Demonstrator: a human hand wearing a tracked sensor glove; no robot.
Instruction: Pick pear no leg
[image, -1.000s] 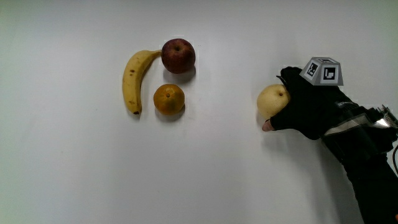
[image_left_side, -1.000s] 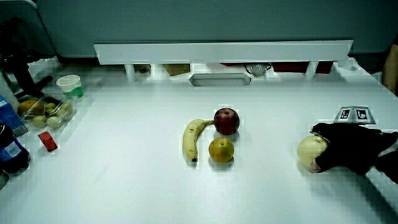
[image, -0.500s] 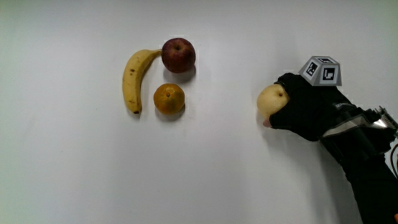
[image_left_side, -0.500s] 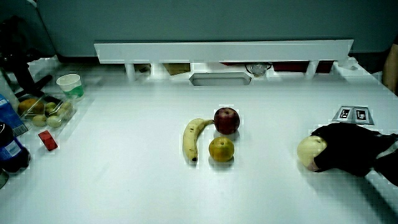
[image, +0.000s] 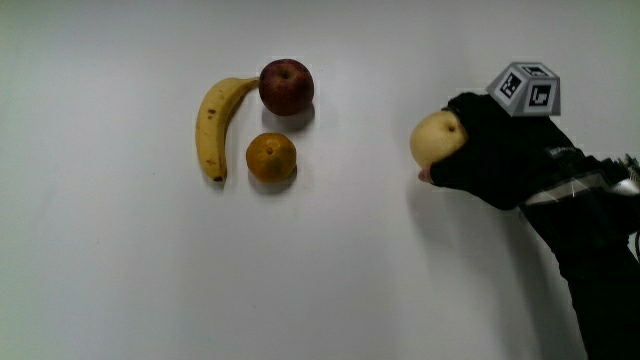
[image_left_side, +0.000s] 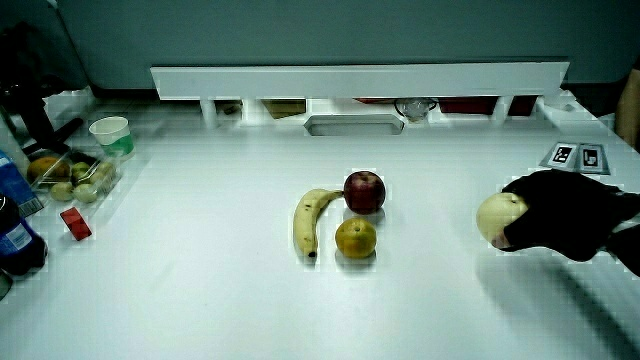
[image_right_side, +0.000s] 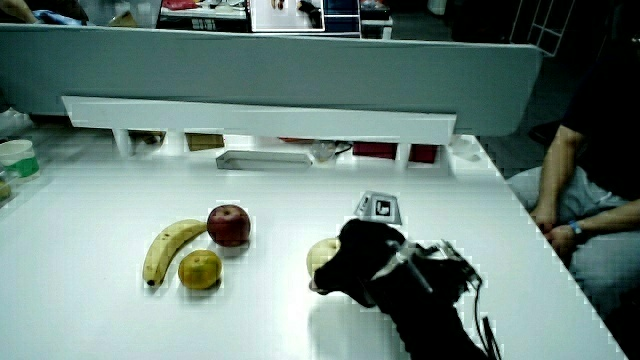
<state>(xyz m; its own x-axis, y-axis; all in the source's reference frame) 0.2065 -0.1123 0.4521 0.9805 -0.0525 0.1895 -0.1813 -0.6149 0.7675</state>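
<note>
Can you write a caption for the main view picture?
Gloved hand grips a pear, apart from the banana, apple and orange.

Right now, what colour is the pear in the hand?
Pale yellow pear, clearest in the main view.

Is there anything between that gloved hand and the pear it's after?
No. The hand already has its fingers wrapped around the pear. The banana, apple and orange sit apart from it.

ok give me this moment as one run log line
hand: shut on pear | pear: in grasp, apart from other fruit | banana, apple, orange: grouped on table, untouched
</note>
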